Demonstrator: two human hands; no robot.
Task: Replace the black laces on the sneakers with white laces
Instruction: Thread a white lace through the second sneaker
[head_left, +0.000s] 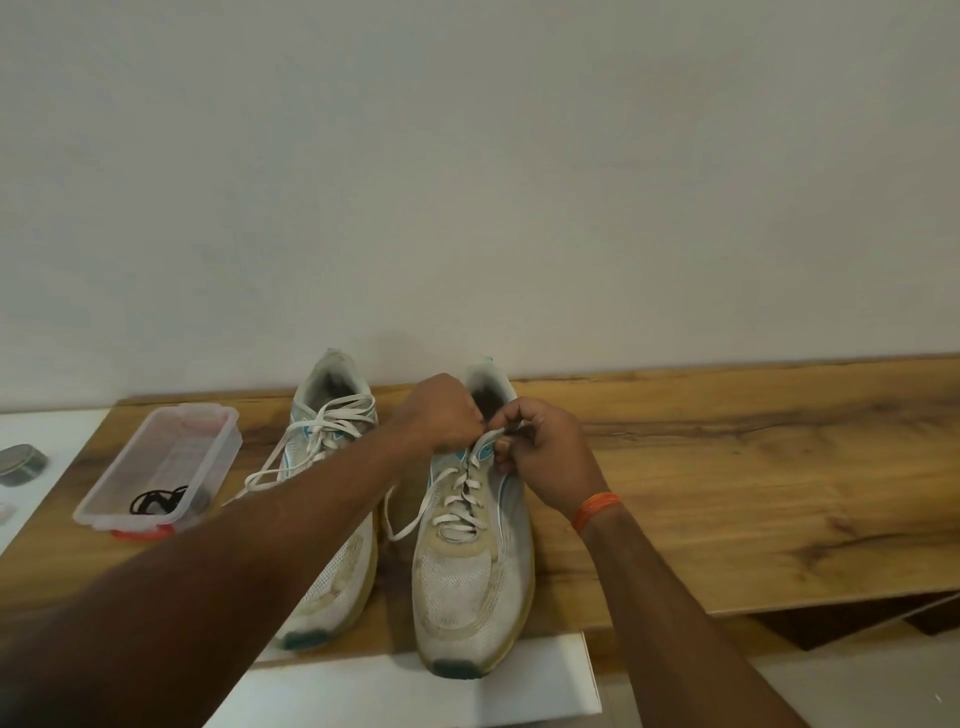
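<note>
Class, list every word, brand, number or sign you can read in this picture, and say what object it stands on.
None can be read.
Right sneaker: blue marks near the laces, no legible lettering.
Left sneaker: blue marks too, nothing readable.
Clear plastic box: no label visible.
Round grey thing at the left edge: too blurred to tell whether it carries text.

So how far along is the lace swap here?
Nearly done. Both sneakers carry white laces: the left sneaker is laced to the top with ends hanging loose, and a black lace lies in the plastic box. In hand: the left hand and right hand pinch the white lace at the right sneaker's top eyelets. Left: finishing there, perhaps tying.
</note>
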